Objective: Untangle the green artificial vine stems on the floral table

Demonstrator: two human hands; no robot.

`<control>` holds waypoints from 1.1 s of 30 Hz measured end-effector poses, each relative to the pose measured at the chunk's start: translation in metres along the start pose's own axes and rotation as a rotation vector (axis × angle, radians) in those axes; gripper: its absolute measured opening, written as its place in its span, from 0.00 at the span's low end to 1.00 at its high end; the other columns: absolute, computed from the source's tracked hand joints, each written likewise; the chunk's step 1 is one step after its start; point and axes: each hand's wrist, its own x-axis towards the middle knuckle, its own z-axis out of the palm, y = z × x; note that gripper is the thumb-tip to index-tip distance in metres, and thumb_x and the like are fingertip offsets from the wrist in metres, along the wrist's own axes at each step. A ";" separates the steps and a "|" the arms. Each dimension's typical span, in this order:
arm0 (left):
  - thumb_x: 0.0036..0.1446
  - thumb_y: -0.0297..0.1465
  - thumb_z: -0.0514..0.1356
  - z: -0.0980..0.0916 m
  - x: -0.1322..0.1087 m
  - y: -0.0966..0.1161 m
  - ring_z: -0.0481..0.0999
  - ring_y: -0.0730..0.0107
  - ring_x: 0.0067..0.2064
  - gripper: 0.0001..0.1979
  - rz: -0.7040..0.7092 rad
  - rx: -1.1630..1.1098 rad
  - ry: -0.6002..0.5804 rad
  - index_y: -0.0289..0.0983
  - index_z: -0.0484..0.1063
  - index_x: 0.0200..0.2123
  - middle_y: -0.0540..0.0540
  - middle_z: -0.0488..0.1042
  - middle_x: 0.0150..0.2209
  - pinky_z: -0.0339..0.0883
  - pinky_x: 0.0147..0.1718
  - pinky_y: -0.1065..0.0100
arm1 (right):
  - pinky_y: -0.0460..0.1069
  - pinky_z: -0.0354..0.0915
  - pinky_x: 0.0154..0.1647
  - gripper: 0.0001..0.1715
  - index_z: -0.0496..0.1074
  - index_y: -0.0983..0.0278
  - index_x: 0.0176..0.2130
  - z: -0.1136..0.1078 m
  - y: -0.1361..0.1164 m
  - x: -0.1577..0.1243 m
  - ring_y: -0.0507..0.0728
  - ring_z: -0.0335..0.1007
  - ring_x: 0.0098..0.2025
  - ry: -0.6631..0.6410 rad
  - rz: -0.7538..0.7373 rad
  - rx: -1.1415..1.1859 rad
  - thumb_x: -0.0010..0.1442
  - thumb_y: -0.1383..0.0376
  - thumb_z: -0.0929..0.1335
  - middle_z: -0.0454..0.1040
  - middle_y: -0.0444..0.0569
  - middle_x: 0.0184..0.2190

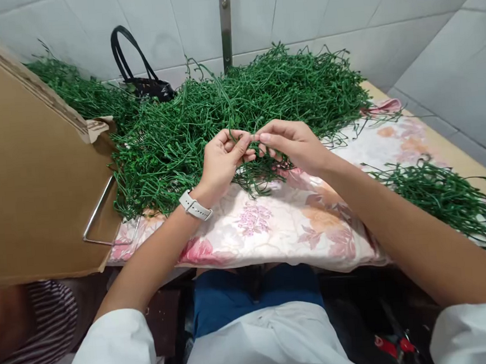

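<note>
Green stems (298,85) heap on a floral cloth (272,236). Our left hand (222,158) pinches one; our right hand (296,144), just beside, presses thumb and finger together, hold unclear.

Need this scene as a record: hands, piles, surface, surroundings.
Left: left hand, pinching a thin green stem
Right: right hand, fingers close to the left's; grip unclear
Main pile: large stem pile, beyond the hands
Side pile: small stem pile, right of right forearm
Surface: floral cloth
Left edge: cardboard box
Back: black handbag, tiled wall
</note>
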 end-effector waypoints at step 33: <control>0.65 0.28 0.69 0.002 -0.002 0.002 0.78 0.84 0.25 0.11 0.125 0.013 0.021 0.37 0.69 0.33 0.57 0.77 0.27 0.76 0.28 0.78 | 0.48 0.70 0.30 0.30 0.77 0.57 0.38 0.007 0.004 -0.003 0.52 0.70 0.29 0.273 -0.081 0.087 0.42 0.51 0.87 0.74 0.41 0.26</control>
